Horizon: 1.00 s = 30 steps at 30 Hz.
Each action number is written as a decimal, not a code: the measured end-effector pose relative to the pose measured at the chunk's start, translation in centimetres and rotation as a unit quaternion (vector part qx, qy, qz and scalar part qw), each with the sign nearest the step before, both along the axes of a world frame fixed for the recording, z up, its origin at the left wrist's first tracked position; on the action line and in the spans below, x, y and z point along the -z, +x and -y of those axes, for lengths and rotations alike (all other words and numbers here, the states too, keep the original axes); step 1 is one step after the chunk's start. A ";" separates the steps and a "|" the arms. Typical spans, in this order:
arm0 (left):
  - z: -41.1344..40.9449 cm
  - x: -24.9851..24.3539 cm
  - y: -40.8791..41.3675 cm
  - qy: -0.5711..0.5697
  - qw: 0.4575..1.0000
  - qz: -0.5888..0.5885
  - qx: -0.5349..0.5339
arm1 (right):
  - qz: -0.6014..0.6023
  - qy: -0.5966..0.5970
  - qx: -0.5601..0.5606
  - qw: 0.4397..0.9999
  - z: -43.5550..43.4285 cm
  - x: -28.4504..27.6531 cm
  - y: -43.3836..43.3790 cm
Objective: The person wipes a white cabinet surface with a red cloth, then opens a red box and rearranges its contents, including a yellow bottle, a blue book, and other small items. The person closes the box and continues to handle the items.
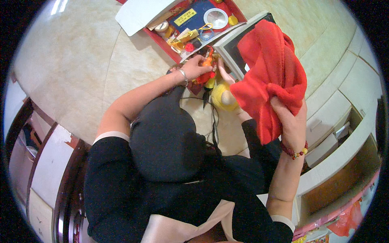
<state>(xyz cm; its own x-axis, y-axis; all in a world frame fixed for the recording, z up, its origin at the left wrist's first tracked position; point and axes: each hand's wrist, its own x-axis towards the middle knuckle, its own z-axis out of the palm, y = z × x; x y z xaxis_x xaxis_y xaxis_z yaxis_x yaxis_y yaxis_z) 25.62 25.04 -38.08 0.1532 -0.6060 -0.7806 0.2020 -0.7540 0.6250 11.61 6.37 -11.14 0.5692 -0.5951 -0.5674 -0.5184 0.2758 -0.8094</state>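
Observation:
The fingers of my left hand (196,67) close around a small orange gourd-shaped ornament (207,62), with a red tassel (202,79) hanging beneath it. The open drawer (164,50) lies just beyond that hand. On the right, my right hand (290,123) grips a bunched red cloth (275,63). The cloth covers part of a white-framed dark panel (231,47) leaning by the drawer. Below the ornament are a yellow and black object (209,83), not clear in kind, and a foot in a fluffy yellow slipper (223,94).
The red-lined drawer holds a dark blue book (194,18), a round silvery dish (215,18), a blue bead bracelet (206,35) and a red knotted ball (190,47). A thin dark cord (215,121) runs over the tiled floor (76,76). White cabinets (328,145) stand right.

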 end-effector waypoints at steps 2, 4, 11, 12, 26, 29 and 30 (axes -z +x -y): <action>-1.2 2.5 -0.7 -0.054 0.997 0.049 0.000 | -0.012 -0.001 -0.007 1.000 0.2 -0.1 0.1; -1.3 2.7 -0.2 -0.053 0.996 0.066 0.030 | -0.019 0.003 -0.004 1.000 0.2 -0.1 0.0; 0.7 -1.0 5.1 -0.044 0.939 0.338 0.049 | -0.023 0.048 -0.017 0.998 0.4 -0.3 0.1; 0.5 1.0 6.3 -0.066 0.902 0.426 0.037 | -0.020 0.050 -0.025 0.998 0.3 -0.4 0.2; -0.7 6.7 10.8 -0.048 0.970 -0.081 -0.223 | -0.008 0.016 -0.005 1.000 -0.1 0.0 0.7; -0.5 1.5 9.8 -0.119 0.923 -0.255 -0.262 | -0.002 0.012 -0.003 1.000 -0.3 0.0 0.7; -0.8 1.0 9.1 -0.148 0.913 -0.275 -0.263 | -0.001 0.013 -0.007 1.000 -0.3 -0.1 0.8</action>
<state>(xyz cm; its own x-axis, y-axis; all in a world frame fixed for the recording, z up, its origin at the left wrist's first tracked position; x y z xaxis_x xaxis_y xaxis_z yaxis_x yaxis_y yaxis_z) 34.73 25.89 -39.06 0.1176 -0.7587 -0.6407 0.8326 -0.2763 0.4801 12.39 6.62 -11.08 0.5767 -0.5717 -0.5837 -0.5232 0.2902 -0.8012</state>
